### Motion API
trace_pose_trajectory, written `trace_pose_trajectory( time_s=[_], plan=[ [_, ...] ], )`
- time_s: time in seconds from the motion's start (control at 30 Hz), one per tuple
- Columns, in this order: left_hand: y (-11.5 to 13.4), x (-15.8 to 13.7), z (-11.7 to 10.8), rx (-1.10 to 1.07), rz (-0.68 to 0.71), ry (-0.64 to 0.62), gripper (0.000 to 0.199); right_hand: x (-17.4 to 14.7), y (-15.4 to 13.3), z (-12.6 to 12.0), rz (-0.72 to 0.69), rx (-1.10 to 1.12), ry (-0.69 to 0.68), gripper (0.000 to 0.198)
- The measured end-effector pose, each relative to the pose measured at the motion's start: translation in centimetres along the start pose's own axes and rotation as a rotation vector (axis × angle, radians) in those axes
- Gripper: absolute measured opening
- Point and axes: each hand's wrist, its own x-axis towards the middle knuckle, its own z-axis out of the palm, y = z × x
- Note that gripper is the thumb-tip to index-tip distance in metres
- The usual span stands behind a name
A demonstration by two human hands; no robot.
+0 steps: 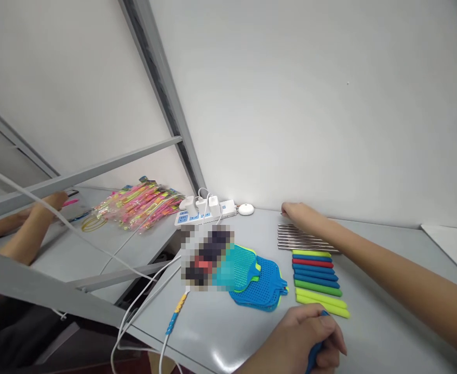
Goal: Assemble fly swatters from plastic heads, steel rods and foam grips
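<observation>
My left hand (310, 332) is closed around a blue plastic tube handle (314, 356) near the front of the table. Stretched across from the right, my right hand (296, 212) is pinched at the far side of a row of shiny metal rods (306, 239); a small dark tip, seemingly a rod's end, shows at its fingers. Several coloured tubes (316, 272), yellow, blue, red and green, lie side by side between the two hands. Left of them, blue mesh fly swatter heads (261, 288) are stacked, with a teal one (244, 262) on top.
A blurred-out object (209, 257) overlaps the swatter heads. Behind stand a power strip (182, 221) with chargers and a white round case (246, 209). White cables (146, 306) hang off the left edge. Beyond the metal frame (162, 78), another person's arms (34, 228) are beside bagged colourful items (143, 205).
</observation>
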Motion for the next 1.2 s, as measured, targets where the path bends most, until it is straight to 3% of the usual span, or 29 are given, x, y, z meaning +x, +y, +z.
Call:
trace_pose_trajectory(
  time_s=[0.13,0.2,0.27,0.33,0.43,0.57,0.87,1.2],
  plan=[
    [-0.5,-0.2,0.4,0.185,0.108,0.038,0.027,-4.3,-0.8,-3.1,0.106,0.066,0.228,0.021],
    [-0.6,-0.6,0.8,0.396,0.217,0.107,0.025,-7.5,-1.7,-4.8,0.146,0.137,0.386,0.019],
    [-0.8,-1.1,1.2,0.705,0.358,0.208,0.025,-10.8,-3.3,-6.5,0.094,0.574,0.756,0.008],
    [-1.1,-1.5,1.5,0.978,0.458,0.278,0.025,-13.7,-5.2,-8.0,0.111,1.065,0.943,0.007],
    [-1.6,-1.6,1.8,1.191,0.469,0.265,0.023,-16.6,-8.0,-9.3,0.193,1.554,0.842,0.010],
    [-2.1,-1.3,1.8,1.316,0.443,0.243,0.019,-17.6,-10.1,-9.1,0.221,1.768,0.746,0.025],
    [-1.9,-1.2,2.1,1.317,0.405,0.277,0.018,-16.8,-10.6,-9.0,0.047,1.774,0.675,0.038],
    [-2.0,-1.5,2.0,1.271,0.364,0.257,0.023,-17.0,-10.7,-8.7,0.042,1.714,0.673,0.042]
  ],
)
